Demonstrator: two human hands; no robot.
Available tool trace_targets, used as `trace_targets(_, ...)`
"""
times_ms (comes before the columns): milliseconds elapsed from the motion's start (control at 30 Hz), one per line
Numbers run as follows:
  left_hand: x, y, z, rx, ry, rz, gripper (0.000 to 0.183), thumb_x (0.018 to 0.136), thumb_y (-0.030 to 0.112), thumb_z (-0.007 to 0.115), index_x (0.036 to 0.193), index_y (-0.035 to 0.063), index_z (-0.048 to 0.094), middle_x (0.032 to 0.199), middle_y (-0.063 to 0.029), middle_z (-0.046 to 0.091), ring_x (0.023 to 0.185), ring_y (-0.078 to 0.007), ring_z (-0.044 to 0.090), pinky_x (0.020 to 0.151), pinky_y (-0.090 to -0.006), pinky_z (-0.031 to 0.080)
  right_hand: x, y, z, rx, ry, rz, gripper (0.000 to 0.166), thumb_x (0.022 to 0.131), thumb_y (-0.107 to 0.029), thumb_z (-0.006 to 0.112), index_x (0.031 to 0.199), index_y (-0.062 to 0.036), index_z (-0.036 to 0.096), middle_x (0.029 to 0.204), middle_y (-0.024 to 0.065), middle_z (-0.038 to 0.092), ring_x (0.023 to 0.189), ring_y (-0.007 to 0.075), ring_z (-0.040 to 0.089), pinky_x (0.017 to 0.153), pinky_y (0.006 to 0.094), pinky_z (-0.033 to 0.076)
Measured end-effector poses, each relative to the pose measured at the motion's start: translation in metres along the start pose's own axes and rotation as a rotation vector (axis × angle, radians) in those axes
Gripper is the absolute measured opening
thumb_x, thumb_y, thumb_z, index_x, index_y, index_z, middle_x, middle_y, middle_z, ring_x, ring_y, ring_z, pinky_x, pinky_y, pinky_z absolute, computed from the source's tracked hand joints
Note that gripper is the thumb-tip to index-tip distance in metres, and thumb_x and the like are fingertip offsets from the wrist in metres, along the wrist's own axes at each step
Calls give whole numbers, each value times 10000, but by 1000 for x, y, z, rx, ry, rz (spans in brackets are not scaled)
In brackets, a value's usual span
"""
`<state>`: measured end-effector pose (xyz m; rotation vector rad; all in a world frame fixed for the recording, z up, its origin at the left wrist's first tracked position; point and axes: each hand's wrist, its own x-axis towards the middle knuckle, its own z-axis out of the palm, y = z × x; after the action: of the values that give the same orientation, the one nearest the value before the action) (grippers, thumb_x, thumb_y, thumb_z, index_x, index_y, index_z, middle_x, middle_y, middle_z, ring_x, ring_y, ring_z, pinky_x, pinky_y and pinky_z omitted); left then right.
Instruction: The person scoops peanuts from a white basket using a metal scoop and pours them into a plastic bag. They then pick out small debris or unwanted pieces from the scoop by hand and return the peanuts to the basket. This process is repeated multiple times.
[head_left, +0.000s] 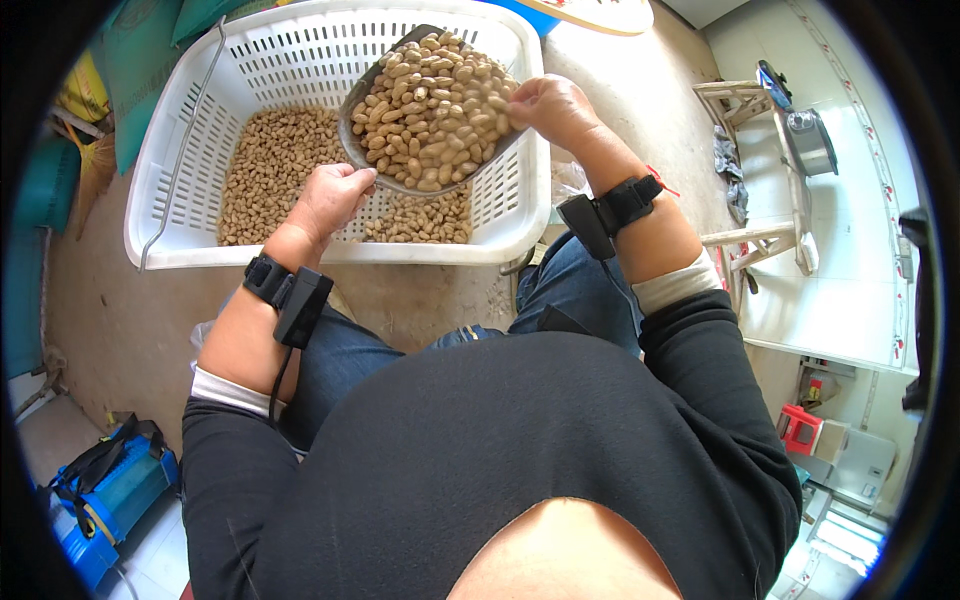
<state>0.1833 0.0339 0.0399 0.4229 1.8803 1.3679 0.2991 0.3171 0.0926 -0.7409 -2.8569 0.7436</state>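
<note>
A dark, shallow pan (347, 135) heaped with unshelled peanuts (431, 105) is held tilted over a large white slotted plastic basket (517, 251). My left hand (330, 199) pinches the near left part of its rim between thumb and fingers. At the right side of the pan, my right hand (553, 109) has its fingers closed at the rim; whether they grip the rim or peanuts cannot be told. Some peanuts near it look blurred. Beneath the pan, more peanuts (277, 172) lie on the basket's floor, partly hidden by the pan.
A metal handle (184, 142) crosses the basket's left end. Green sacks (139, 67) and a broom (97, 161) stand at the left. On the right is a wooden frame (791, 172) beside a metal pot (811, 142). A blue case (124, 480) lies at lower left.
</note>
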Motion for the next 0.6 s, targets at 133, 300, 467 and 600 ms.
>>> trace_targets(133,-1,1,1,-11,-2,-24,253,861,242,587,708,40,579,563,39,479,434,-49,371,388,-221,277,7,7,4,46,44,6,203,814,-269,643,925,-113,712,842,123,681,783,250,641,749,339,501)
trace_targets(300,0,0,-1,-60,-22,-44,249,874,242,576,727,41,577,557,47,459,425,-42,344,378,-221,251,16,19,4,208,173,-87,239,848,-249,620,969,-52,684,896,142,674,817,253,633,762,354,493)
trace_targets(467,1,1,-1,-54,-34,-39,248,889,244,559,741,46,563,546,54,429,420,-43,319,378,-227,236,12,30,-2,240,251,-108,236,860,-265,612,979,-75,684,929,142,653,853,274,618,792,363,487)
trace_targets(600,-2,4,1,-22,-28,-42,253,901,263,545,752,59,544,524,62,383,424,-49,295,390,-234,230,-1,19,-1,-34,179,-76,212,850,-282,616,978,-134,699,976,127,615,919,288,599,829,372,481)
